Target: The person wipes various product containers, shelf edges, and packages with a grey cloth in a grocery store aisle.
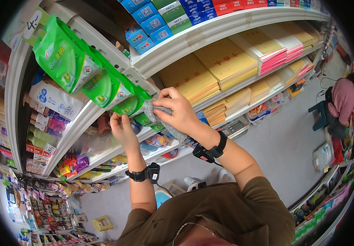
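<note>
Green packets of wipes [63,60] hang in a column from a strip at the end of a white shelf unit. My left hand [123,129] pinches the lower edge of one hanging packet between thumb and fingers. To its right, my right hand [175,112] holds a grey cloth [172,127] against the side of a lower packet, and part of the cloth hangs down below the fingers. Both wrists wear black straps with small devices.
Stacked brown envelopes [189,77] fill shelves at the right, below toothpaste boxes [155,24]. Shelves of packaged goods [41,129] stand at the left. A person in pink [342,98] sits at the far right. A yellow stool [102,223] is on the floor.
</note>
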Demonstrator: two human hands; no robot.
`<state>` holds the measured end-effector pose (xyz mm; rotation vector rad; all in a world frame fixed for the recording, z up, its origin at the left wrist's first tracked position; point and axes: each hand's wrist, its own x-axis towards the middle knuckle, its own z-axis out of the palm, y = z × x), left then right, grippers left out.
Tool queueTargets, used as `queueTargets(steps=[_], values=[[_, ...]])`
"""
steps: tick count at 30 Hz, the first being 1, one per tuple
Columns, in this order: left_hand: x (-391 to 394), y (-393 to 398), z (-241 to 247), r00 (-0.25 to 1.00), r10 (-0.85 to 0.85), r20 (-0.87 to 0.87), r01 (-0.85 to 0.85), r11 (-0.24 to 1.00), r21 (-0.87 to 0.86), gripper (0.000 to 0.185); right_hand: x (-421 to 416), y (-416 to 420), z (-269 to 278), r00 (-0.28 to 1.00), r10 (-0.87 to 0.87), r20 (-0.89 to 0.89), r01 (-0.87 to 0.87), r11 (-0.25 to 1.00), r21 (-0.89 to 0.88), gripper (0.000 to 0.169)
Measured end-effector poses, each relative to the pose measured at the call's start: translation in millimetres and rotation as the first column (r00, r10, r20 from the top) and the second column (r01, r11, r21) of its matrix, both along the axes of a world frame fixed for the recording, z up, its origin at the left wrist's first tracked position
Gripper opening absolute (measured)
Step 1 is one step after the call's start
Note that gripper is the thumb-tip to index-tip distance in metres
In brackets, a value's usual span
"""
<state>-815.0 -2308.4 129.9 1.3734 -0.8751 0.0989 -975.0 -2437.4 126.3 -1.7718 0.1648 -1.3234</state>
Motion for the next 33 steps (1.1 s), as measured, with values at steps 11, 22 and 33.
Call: queueTargets(steps=[11, 22, 33], values=[[-4.3, 3.5, -4.1, 0.993, -0.103, -0.049, 0.100, 0.993, -0.059, 0.034, -6.9, -18.5, -20.6, 0.994, -0.083, 0.077, 0.073, 0.990, 0.117, 0.018], [-14.8, 15.7, -34.0, 0.978, -0.136, -0.157, 0.151, 0.984, 0.092, 0.021, -3.1, -5.5, -45.1, 0.995, 0.045, -0.090, -0.042, 0.998, 0.038, 0.017], [-11.2, 10.5, -38.1, 0.982, -0.109, -0.155, 0.127, 0.985, 0.114, 0.014, 10.3, -7.8, -13.7, 1.000, 0.014, -0.008, -0.014, 0.997, 0.071, 0.020]])
